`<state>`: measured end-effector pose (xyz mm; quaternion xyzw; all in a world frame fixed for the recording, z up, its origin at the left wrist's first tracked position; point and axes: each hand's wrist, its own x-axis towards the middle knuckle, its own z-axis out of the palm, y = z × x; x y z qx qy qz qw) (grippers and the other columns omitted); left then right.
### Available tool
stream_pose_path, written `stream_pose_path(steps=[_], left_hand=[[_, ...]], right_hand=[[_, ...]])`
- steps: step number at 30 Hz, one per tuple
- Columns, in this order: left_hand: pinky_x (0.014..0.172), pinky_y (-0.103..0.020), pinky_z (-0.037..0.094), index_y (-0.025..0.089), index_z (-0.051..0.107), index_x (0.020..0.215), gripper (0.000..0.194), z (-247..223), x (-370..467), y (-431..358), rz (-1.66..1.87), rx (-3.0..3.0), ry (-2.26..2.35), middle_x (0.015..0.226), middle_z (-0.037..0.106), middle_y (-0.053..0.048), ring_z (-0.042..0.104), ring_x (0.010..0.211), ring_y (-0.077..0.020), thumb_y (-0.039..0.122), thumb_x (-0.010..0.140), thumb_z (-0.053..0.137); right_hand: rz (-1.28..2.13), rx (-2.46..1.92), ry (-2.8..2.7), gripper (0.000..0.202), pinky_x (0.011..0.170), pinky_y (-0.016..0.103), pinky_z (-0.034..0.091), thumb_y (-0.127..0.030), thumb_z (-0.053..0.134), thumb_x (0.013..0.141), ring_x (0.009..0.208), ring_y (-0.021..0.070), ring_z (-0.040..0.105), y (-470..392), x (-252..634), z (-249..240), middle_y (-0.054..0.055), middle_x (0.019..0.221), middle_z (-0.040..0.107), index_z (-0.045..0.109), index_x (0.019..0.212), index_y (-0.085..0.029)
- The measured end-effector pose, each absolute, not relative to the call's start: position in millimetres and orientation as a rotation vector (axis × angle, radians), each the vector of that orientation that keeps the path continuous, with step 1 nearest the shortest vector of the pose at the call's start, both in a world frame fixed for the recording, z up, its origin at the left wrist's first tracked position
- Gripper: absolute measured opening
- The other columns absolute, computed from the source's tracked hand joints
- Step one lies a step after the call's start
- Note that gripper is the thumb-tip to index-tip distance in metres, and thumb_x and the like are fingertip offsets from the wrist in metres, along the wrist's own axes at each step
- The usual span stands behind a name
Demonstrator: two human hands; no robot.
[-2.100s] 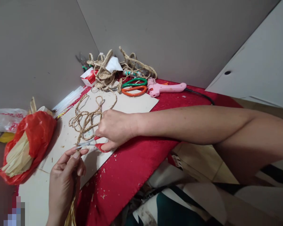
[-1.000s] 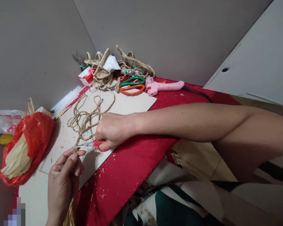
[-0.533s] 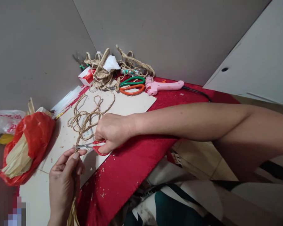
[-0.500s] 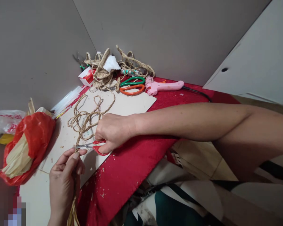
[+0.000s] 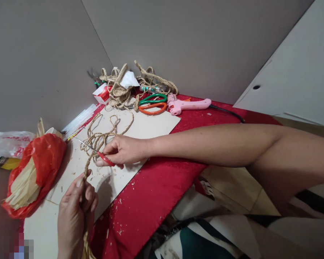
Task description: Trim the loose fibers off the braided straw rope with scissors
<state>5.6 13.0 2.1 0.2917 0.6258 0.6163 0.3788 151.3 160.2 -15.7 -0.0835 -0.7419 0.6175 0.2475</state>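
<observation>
My left hand (image 5: pixel 77 205) is closed on a braided straw cord (image 5: pixel 88 163), pinched between thumb and fingers. Loose pale strands hang out below that hand. From the pinch the cord runs up into a loose tangle on the white board (image 5: pixel 151 124). My right hand (image 5: pixel 121 150) is closed round small red-handled scissors (image 5: pixel 106 158). Their metal blades point up and left, passing over the cord tangle, and look closed. The right fingers partly hide the handles.
A red plastic bag (image 5: pixel 50 154) with dry husk strips (image 5: pixel 24 185) lies at left. At the back are a pile of braided cord (image 5: pixel 120 90), green-and-orange-handled scissors (image 5: pixel 152 104) and a pink glue gun (image 5: pixel 190 104) with a black cable. A red cloth (image 5: pixel 151 187) covers the table.
The scissors have come off the cord by my left fingertips and turned to point up and left. My right hand has shifted its hold on them. The left hand still grips the cord, slightly lower.
</observation>
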Motion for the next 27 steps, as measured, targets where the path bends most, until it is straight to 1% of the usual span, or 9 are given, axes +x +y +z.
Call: stream_pose_path(steps=[3, 6, 9, 12, 13, 15, 18, 22, 27], left_hand=[[0.04, -0.014, 0.026, 0.015, 0.069, 0.09, 0.02, -1.0, 8.1, 13.0, 1.541, 0.705, 1.637, 0.051, 0.039, 0.007, 0.028, 0.043, -0.0032, 0.028, 0.075, 0.073], [0.042, -0.016, 0.029, 0.016, 0.07, 0.089, 0.025, -5.6, 9.2, 10.1, 1.468, 0.726, 1.683, 0.048, 0.042, 0.006, 0.035, 0.044, -0.0051, 0.031, 0.07, 0.077], [0.041, -0.016, 0.026, 0.016, 0.071, 0.091, 0.033, -10.9, 10.8, 6.4, 1.365, 0.794, 1.775, 0.046, 0.041, 0.006, 0.034, 0.044, -0.0058, 0.036, 0.066, 0.079], [0.039, -0.017, 0.018, 0.014, 0.07, 0.095, 0.042, -14.3, 15.4, 4.2, 1.19, 0.827, 1.806, 0.045, 0.038, 0.007, 0.027, 0.041, -0.0054, 0.043, 0.065, 0.078], [0.038, -0.018, 0.017, 0.015, 0.07, 0.094, 0.042, -14.6, 17.8, 3.9, 1.138, 0.832, 1.789, 0.045, 0.039, 0.006, 0.027, 0.04, -0.0057, 0.045, 0.065, 0.077], [0.039, -0.019, 0.019, 0.016, 0.068, 0.088, 0.037, -14.0, 24.0, 3.4, 1.117, 0.894, 1.801, 0.047, 0.041, 0.005, 0.029, 0.04, -0.0069, 0.046, 0.066, 0.076], [0.041, -0.02, 0.024, 0.019, 0.064, 0.076, 0.028, -12.5, 33.6, 2.0, 1.243, 1.131, 1.977, 0.048, 0.045, 0.004, 0.033, 0.043, -0.0086, 0.044, 0.07, 0.074], [0.042, -0.021, 0.026, 0.021, 0.062, 0.072, 0.023, -12.1, 38.7, -1.1, 1.309, 1.269, 2.065, 0.051, 0.049, 0.003, 0.037, 0.045, -0.0098, 0.042, 0.073, 0.072], [0.043, -0.02, 0.026, 0.019, 0.066, 0.076, 0.02, -8.8, 33.2, 0.0, 1.274, 1.042, 1.81, 0.048, 0.045, 0.003, 0.035, 0.046, -0.0087, 0.038, 0.073, 0.071]], right_hand=[[2.102, -0.211, -1.777, 0.04, 0.055, 0.017, 0.041, -0.052, 0.065, 0.075, 0.053, 0.0039, 0.051, 159.4, 146.6, -16.4, -0.002, 0.066, 0.058, 0.057, 0.068, -0.013], [2.315, -0.154, -1.503, 0.038, 0.061, 0.018, 0.047, -0.052, 0.067, 0.074, 0.062, 0.0057, 0.057, 160.3, 146.3, -13.8, 0.001, 0.077, 0.064, 0.06, 0.076, -0.014], [2.45, -0.095, -1.183, 0.036, 0.068, 0.022, 0.051, -0.05, 0.067, 0.075, 0.066, 0.0088, 0.061, 160.3, 147.9, -10.5, 0.0, 0.073, 0.064, 0.059, 0.077, -0.015], [2.495, -0.115, -0.919, 0.036, 0.063, 0.026, 0.052, -0.049, 0.064, 0.076, 0.051, 0.0078, 0.053, 156.0, 149.9, -6.7, -0.004, 0.057, 0.056, 0.052, 0.068, -0.016], [2.503, -0.12, -0.875, 0.038, 0.055, 0.023, 0.05, -0.048, 0.063, 0.077, 0.044, 0.0058, 0.046, 154.0, 150.8, -5.1, -0.006, 0.053, 0.051, 0.049, 0.064, -0.016], [2.495, -0.108, -0.851, 0.04, 0.039, 0.016, 0.034, -0.046, 0.06, 0.079, 0.035, 0.0026, 0.027, 150.4, 152.6, -1.0, -0.009, 0.046, 0.042, 0.042, 0.06, -0.017], [2.417, -0.079, -0.867, 0.043, 0.033, 0.014, 0.011, -0.045, 0.056, 0.082, 0.034, 0.0025, 0.012, 149.9, 154.1, 4.6, -0.012, 0.04, 0.027, 0.033, 0.057, -0.018], [2.324, -0.115, -0.9, 0.048, 0.032, 0.015, 0.008, -0.048, 0.056, 0.082, 0.035, 0.0029, 0.01, 156.2, 151.6, 6.0, -0.012, 0.04, 0.019, 0.025, 0.058, -0.02], [2.279, -0.109, -1.006, 0.048, 0.032, 0.014, 0.013, -0.051, 0.056, 0.083, 0.034, 0.002, 0.013, 162.0, 151.1, 4.4, -0.012, 0.041, 0.026, 0.032, 0.057, -0.018]])
